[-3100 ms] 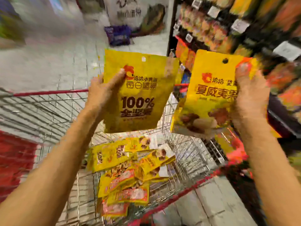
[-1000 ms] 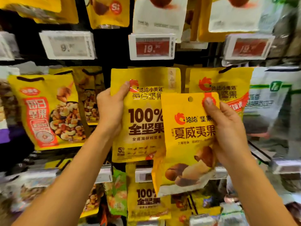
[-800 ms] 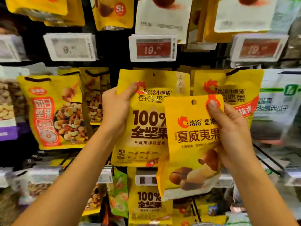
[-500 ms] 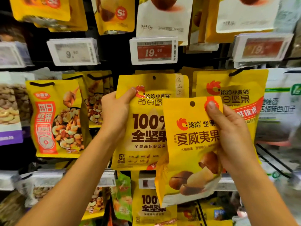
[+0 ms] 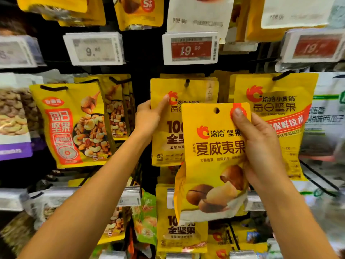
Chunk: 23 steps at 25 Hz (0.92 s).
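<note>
Two yellow pouches are in the hands, both upright with their long axes vertical, hang-hole ends up and printed faces toward the camera. The pouch marked 100% [image 5: 168, 131] lies flat against the display rack, and the tip of a dark peg [image 5: 186, 83] shows at its hang hole. The left hand [image 5: 149, 118] pinches its upper left edge, thumb on the front beside the red logo and fingers hidden behind.

The macadamia pouch [image 5: 211, 165] sits nearer the camera, lower and to the right, covering the right part of the first pouch. Its bottom swings slightly leftward. The right hand [image 5: 261, 146] pinches its right side, thumb pressed on the red seal at the top corner and fingers wrapped behind.

Just right of both hangs another yellow nut pouch [image 5: 274, 101], and to the left a mixed-nut pouch [image 5: 71, 126]. Above are a red price tag [image 5: 190, 48] and a white price tag [image 5: 93, 49]. Below hangs another 100% pouch [image 5: 181, 230].
</note>
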Each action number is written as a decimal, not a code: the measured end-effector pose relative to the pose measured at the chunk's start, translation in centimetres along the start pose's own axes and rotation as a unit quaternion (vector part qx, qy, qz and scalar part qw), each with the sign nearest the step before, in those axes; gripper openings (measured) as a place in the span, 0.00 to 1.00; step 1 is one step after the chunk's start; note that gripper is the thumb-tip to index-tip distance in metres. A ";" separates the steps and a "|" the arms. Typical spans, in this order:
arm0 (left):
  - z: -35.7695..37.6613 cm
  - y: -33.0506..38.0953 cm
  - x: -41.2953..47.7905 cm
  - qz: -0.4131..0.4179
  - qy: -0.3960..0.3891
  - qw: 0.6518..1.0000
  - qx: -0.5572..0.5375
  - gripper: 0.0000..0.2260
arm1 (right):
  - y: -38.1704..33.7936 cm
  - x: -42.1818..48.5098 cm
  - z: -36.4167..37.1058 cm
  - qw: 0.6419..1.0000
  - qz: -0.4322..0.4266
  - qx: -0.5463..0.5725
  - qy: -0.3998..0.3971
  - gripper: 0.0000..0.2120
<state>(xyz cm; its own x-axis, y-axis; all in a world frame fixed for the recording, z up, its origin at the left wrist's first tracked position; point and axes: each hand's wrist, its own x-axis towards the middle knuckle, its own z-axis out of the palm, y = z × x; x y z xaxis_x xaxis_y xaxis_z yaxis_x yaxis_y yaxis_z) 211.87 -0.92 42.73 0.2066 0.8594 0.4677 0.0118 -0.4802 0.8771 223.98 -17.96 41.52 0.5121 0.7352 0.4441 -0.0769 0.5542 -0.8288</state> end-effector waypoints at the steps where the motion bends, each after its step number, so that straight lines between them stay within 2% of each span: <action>1: -0.9 0.0 -0.4 0.015 0.010 0.999 0.040 0.12 | 0.3 0.0 0.7 1.000 -0.007 0.000 -0.002 0.08; 3: -3.6 -0.3 -2.4 0.033 0.062 0.996 0.056 0.12 | 1.2 -0.1 2.6 1.000 -0.023 -0.007 -0.005 0.08; 4: -5.0 -0.2 -4.0 0.024 0.057 0.998 -0.007 0.12 | 1.7 -0.2 3.8 0.999 -0.030 -0.013 -0.007 0.07; 6: -7.3 0.3 -7.6 -0.009 -0.020 0.990 -0.139 0.18 | 3.1 -0.2 6.6 0.999 -0.036 -0.021 -0.018 0.07; 7: -8.2 0.4 -9.1 -0.006 -0.049 0.986 -0.157 0.19 | 3.8 -0.3 8.3 0.999 -0.032 -0.023 -0.025 0.07; 9: -9.6 0.3 -10.4 0.032 -0.042 0.987 -0.152 0.15 | 5.2 -0.3 11.8 0.999 -0.029 -0.029 -0.032 0.08; 11: -10.9 0.1 -9.1 0.052 0.011 0.988 -0.145 0.11 | 5.8 0.1 14.8 0.998 -0.052 -0.038 -0.023 0.09; 13: -11.9 0.3 -6.7 0.053 0.053 0.990 -0.121 0.11 | 5.6 1.1 16.4 0.993 -0.093 -0.067 -0.004 0.12; 15: -12.8 0.6 -4.2 0.038 0.058 0.992 -0.105 0.12 | 5.0 2.7 17.5 0.986 -0.126 -0.109 0.015 0.15; 23: -13.4 -0.7 0.0 -0.008 0.067 0.994 -0.090 0.17 | 5.6 6.8 19.5 0.977 -0.081 -0.192 0.054 0.16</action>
<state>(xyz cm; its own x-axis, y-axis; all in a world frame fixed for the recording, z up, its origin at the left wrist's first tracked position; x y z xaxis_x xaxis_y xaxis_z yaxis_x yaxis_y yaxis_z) 198.78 1.80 43.57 0.0750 0.8881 0.4534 -0.1634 -0.4376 0.8842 210.38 -2.29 46.56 0.5797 0.5934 0.5584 0.3288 0.4567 -0.8266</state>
